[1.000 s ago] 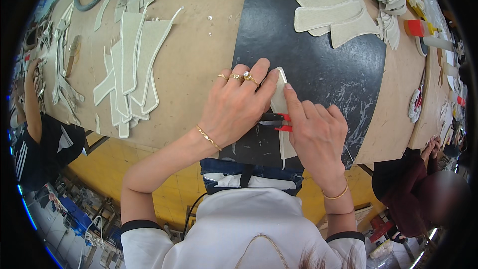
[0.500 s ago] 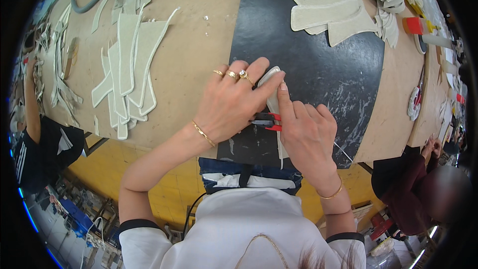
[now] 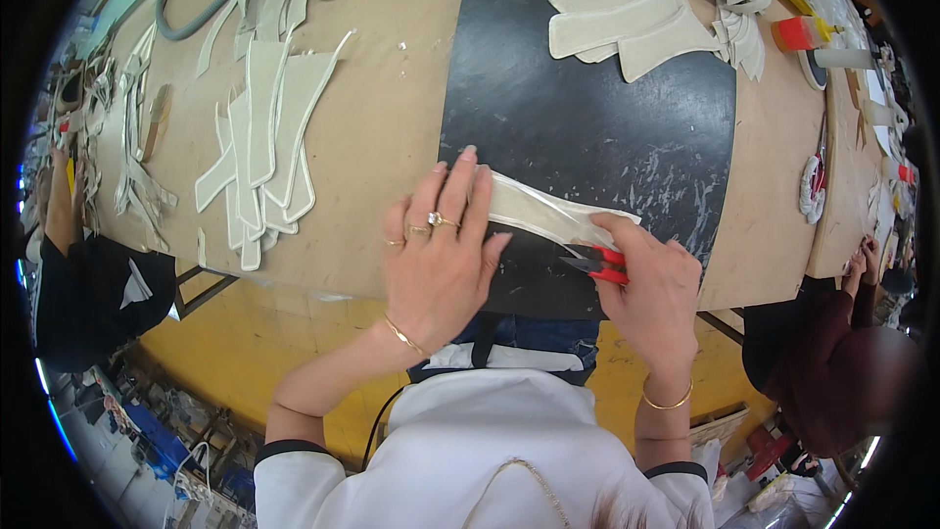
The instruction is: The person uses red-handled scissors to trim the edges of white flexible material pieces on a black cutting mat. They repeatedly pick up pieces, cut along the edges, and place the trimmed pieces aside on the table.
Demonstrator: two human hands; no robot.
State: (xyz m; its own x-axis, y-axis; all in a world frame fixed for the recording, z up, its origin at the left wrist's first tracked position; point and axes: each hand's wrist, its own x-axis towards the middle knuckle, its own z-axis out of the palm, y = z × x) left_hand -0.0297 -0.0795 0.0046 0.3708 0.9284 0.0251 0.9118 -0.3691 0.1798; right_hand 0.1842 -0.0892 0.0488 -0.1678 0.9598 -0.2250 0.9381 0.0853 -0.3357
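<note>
Two hands work one piece: the left hand (image 3: 441, 255) lies flat, fingers spread, pinning a long cream fabric strip (image 3: 548, 216) to the black rubber cutting mat (image 3: 607, 108). The right hand (image 3: 651, 284) is closed round small red-handled snips (image 3: 597, 262) at the strip's near edge. Trimming looks under way; the next snip wants the strip held taut. Farther off, pale cut fabric pieces (image 3: 627, 24) lie stacked.

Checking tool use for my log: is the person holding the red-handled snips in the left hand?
No, the red-handled snips sit in the right hand, while the left hand presses flat on the pale strip.
</note>
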